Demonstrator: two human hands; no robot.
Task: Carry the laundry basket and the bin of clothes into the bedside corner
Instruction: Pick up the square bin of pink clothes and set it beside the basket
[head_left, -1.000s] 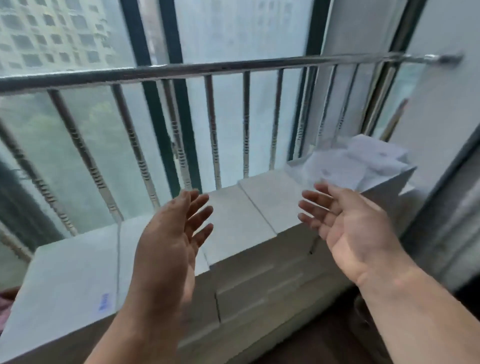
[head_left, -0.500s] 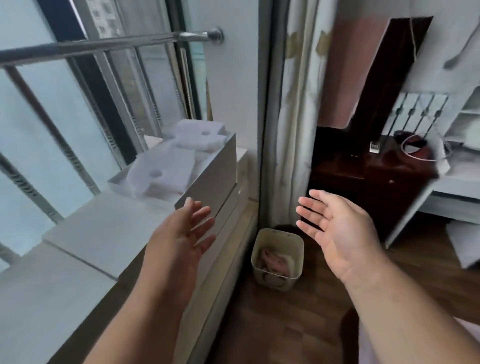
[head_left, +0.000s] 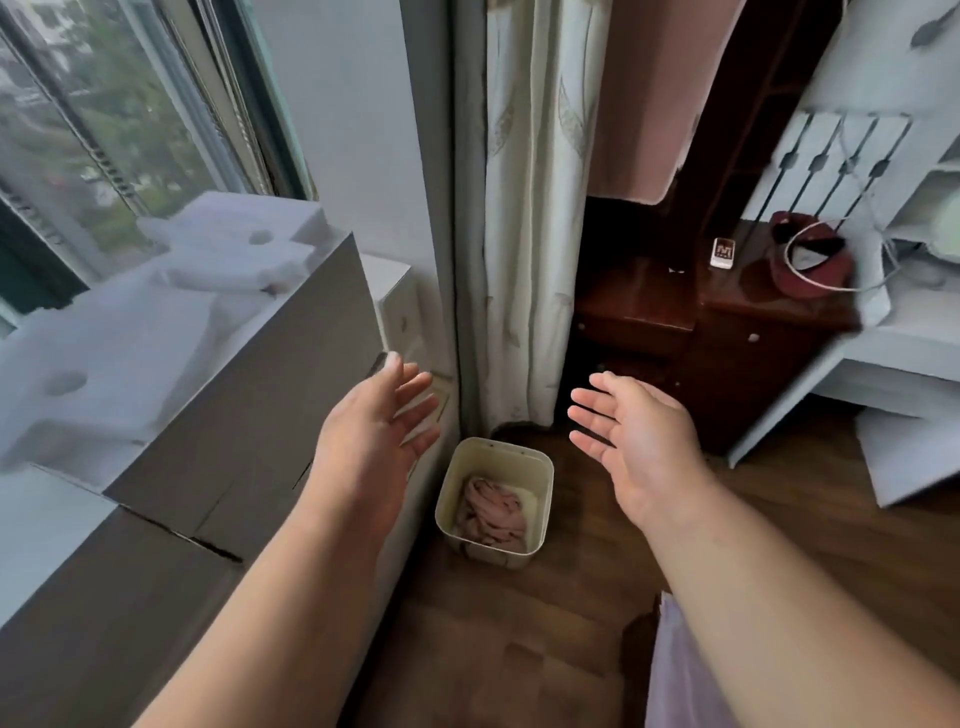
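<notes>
Bin (head_left: 540, 467) of pink clothes (head_left: 491, 512) (cream, square) sits on the wood floor (head_left: 519, 649) by the curtain (head_left: 535, 218); left hand (head_left: 376, 441) and right hand (head_left: 641, 441) hover above it, spread wide, empty.

a cream bin (head_left: 540, 470) sits on the wood floor (head_left: 519, 649), holding what looks like crumpled pink clothes (head_left: 491, 512). above it, the left hand (head_left: 371, 441) and right hand (head_left: 641, 444) hover open and empty, palms facing. behind the bin hangs a pale curtain (head_left: 524, 218); right of it stands a dark nightstand (head_left: 727, 332).
</notes>
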